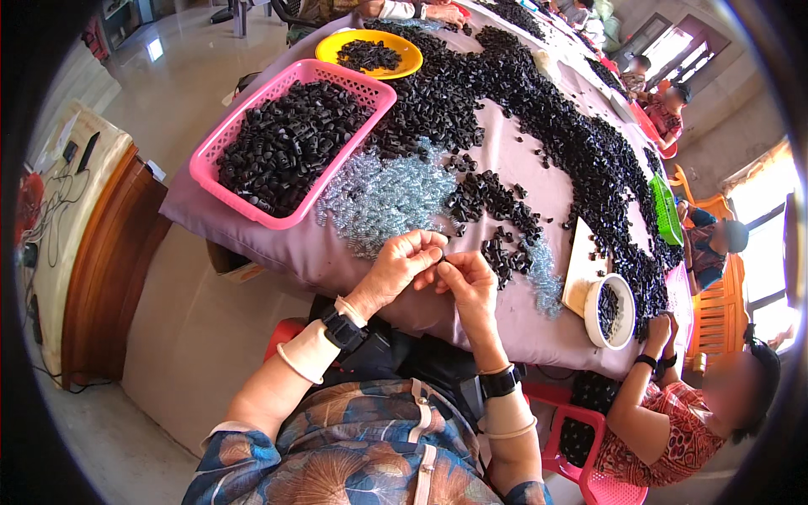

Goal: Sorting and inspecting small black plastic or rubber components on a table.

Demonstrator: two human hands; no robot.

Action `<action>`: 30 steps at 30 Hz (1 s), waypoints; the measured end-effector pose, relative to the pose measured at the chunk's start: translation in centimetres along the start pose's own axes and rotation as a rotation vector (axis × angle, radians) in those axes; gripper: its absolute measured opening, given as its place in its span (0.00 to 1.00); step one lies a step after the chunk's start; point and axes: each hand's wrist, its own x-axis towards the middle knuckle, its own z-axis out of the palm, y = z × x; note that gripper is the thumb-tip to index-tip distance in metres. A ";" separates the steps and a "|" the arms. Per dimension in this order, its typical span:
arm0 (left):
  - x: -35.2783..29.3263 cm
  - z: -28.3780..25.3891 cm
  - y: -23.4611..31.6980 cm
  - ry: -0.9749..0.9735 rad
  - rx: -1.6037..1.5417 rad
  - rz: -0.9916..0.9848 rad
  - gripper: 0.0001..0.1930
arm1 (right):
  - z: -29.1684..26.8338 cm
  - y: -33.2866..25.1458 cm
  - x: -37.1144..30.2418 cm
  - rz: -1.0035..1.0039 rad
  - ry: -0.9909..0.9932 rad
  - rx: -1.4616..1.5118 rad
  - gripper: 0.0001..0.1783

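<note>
At the table's near edge, my left hand and my right hand meet fingertip to fingertip, both closed in a pinch. Between them shows a bit of a small black piece, mostly covered by the fingers. Just beyond my left hand lies a heap of small, shiny, silvery-blue coils that look like springs. Loose small black plastic parts are scattered beyond my right hand, with a smaller patch of the silvery coils to their right.
A pink basket full of black parts stands at the left, a yellow plate behind it. A white bowl and a pale board lie right. Black parts cover much of the cloth-covered table. A co-worker sits at the right.
</note>
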 end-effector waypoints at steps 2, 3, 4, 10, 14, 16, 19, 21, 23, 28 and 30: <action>0.1 -0.1 -0.2 -0.017 -0.006 -0.026 0.08 | -0.1 0.4 -0.1 0.003 0.012 0.019 0.05; 0.1 -0.2 -0.1 -0.018 -0.006 -0.027 0.08 | -0.1 0.7 -0.1 -0.003 0.015 0.046 0.05; 0.0 -0.2 -0.1 -0.027 -0.012 -0.038 0.07 | -0.1 0.8 -0.1 -0.009 0.018 0.072 0.05; 0.1 -0.4 -0.2 -0.063 -0.017 -0.054 0.07 | 0.0 0.4 -0.5 -0.016 -0.010 0.085 0.06; 0.0 -0.4 0.2 -0.128 -0.045 -0.078 0.08 | -0.4 0.5 -0.6 -0.013 -0.008 0.110 0.06; 0.1 -0.4 0.1 -0.124 -0.054 -0.088 0.09 | -0.3 0.5 -0.5 -0.016 -0.005 0.102 0.06; 0.2 -0.7 -0.2 -0.121 -0.088 -0.102 0.10 | -0.1 0.8 -0.4 -0.029 -0.013 0.083 0.07; 0.2 -0.9 -0.3 -0.124 -0.108 -0.110 0.10 | 0.0 0.8 -0.4 -0.025 -0.022 0.073 0.08; 0.2 -1.1 -0.4 -0.145 -0.170 -0.119 0.10 | 0.2 0.5 -0.5 -0.020 -0.031 0.063 0.08; 0.2 -1.1 -0.3 -0.148 -0.283 -0.157 0.12 | 1.3 -1.0 -0.3 -0.057 -0.066 0.075 0.15; 0.2 -0.8 -0.2 -0.149 -0.345 -0.165 0.13 | 0.7 -0.4 -0.2 -0.047 -0.083 0.057 0.17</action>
